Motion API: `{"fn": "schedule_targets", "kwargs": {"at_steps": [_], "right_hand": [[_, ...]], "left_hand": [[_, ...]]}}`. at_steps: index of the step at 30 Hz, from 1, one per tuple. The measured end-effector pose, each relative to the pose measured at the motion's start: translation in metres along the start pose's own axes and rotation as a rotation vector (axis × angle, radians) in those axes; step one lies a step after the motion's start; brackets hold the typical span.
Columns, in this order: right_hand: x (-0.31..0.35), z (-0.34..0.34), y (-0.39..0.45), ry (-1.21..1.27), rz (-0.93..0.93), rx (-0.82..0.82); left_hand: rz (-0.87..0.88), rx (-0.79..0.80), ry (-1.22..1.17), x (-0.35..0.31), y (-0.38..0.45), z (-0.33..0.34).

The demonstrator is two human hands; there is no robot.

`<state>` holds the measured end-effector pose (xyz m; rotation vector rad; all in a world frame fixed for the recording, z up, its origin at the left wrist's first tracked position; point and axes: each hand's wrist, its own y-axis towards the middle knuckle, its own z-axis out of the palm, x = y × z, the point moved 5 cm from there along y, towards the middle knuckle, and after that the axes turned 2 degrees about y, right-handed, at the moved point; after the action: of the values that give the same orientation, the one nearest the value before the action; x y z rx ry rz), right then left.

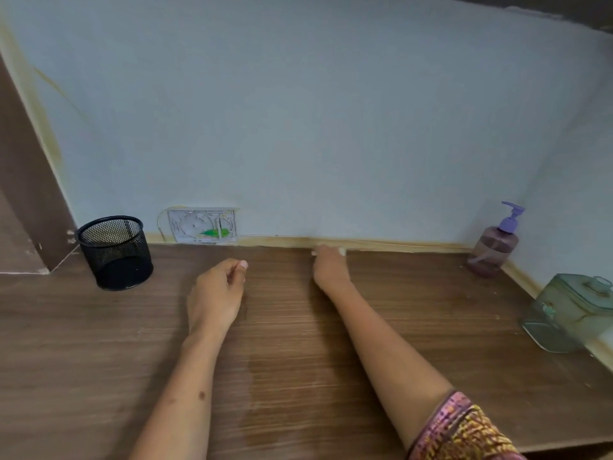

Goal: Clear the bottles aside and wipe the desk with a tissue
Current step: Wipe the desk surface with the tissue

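Head view: your right hand (pixel 330 265) grip closed on tissue (pixel 341 251) at bench (pixel 298 360) back edge. Tissue soft, tears easily — keep bunched, press flat. Left hand (pixel 217 293) loosely curled, empty. Pump bottle (pixel 494 249) at back-right corner: light, take by body.

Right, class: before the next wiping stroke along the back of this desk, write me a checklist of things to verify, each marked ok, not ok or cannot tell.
1. Tissue in the right hand: ok, a white tissue shows at the fingertips.
2. Pump bottle out of the path: ok, standing in the far right corner.
3. Lidded glass jar out of the path: ok, at the right edge.
4. Mesh pen cup out of the path: ok, far left.
5. Left hand off the wiping line: ok, loosely curled, nearer than the right.
6. Desk fully clean: cannot tell; a faint patch shows in the middle.
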<state>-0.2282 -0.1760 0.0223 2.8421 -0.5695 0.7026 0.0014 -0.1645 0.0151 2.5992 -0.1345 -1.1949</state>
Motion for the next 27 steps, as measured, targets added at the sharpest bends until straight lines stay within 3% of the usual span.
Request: {"fn": "schedule_targets", "kwargs": {"at_steps": [6,11,17,22,27], "right_hand": [[0.088,0.047,-0.039,0.065,-0.544,0.245],[0.072,0.044,-0.051,-0.029,-0.731,0.304],[0.01,0.009,-0.039,-0.093,-0.657,0.305],[-0.046,-0.035,-0.037,-0.05,-0.458,0.215],[-0.111,-0.065,-0.034,0.027,-0.148,0.014]], "left_hand": [[-0.039,-0.057,-0.002,0.003,-0.002,-0.007],[-0.061,-0.088,-0.022,0.003,-0.002,-0.011],[-0.035,-0.033,-0.008,-0.003,-0.005,-0.008],[-0.002,-0.007,0.007,-0.006,-0.008,-0.007],[0.027,0.016,0.002,-0.009,-0.013,-0.006]]}}
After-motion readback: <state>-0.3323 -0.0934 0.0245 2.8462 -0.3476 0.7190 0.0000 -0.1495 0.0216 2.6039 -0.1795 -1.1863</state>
